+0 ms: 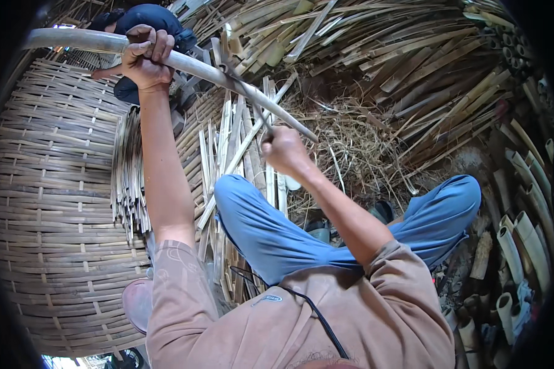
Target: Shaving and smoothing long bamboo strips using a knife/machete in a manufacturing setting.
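A long, pale bamboo pole [206, 72] slants across the upper left, its narrow end down toward the middle. My left hand [148, 56] is wrapped round it from the near side, arm stretched out. Closer in, my right hand [284, 150] is closed on a knife [260, 111]. Its long, thin, dark blade crosses the pole between my two hands and appears to touch it. The handle is hidden in my fist. Below the pole's tip lies a heap of thin curled shavings [357, 144].
Split bamboo strips [237, 135] lie in front of my left knee. A bundle of thin slats [128, 172] rests against a large woven bamboo panel [55, 184] at left. Another person [148, 21] bends down beyond my left hand. Bamboo slats [406, 55] pile up behind; cut tubes [523, 240] stand at right.
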Demonstrator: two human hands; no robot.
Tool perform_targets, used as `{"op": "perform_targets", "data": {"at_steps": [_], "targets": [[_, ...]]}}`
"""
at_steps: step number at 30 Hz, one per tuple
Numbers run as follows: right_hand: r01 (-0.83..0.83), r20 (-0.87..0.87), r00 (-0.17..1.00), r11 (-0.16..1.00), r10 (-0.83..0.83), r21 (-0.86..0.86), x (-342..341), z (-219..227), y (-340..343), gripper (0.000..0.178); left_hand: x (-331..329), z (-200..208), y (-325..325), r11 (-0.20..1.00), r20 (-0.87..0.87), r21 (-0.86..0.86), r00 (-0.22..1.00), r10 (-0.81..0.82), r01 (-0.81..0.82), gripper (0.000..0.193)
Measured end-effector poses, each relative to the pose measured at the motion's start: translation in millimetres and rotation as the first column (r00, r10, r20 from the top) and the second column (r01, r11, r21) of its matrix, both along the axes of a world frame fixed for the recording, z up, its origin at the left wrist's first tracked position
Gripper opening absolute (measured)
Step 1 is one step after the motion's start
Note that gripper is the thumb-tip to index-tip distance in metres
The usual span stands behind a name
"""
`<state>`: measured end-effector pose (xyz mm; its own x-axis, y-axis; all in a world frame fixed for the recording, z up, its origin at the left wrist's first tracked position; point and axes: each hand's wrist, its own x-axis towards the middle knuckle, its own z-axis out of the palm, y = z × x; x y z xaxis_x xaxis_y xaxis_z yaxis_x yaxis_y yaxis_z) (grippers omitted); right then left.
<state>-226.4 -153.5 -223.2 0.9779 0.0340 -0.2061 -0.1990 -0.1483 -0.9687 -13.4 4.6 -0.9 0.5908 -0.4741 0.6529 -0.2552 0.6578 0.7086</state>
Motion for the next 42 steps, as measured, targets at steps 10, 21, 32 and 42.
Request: {"op": "perform_targets", "data": {"at_steps": [10,21,32,42], "targets": [[0.123,0.260,0.959,0.992,-0.109,-0.039,5,-21,-5,0.017,0,-2,0,0.987,0.029,-0.025,0.987,-0.159,0.160,0.031],[0.106,0.115,0.988,0.994,-0.103,-0.024,12,-20,-4,0.020,-5,-1,1,0.981,0.090,-0.008,0.978,-0.190,0.192,0.032],[0.013,-0.002,1.000,0.999,-0.014,-0.050,9,2,-4,0.023,-3,-1,8,0.969,0.071,0.001,0.967,-0.246,0.247,0.032],[0.019,0.020,1.000,0.995,-0.017,-0.093,6,1,-2,0.019,-12,-2,12,0.971,0.094,0.011,0.967,-0.238,0.238,0.036]]}}
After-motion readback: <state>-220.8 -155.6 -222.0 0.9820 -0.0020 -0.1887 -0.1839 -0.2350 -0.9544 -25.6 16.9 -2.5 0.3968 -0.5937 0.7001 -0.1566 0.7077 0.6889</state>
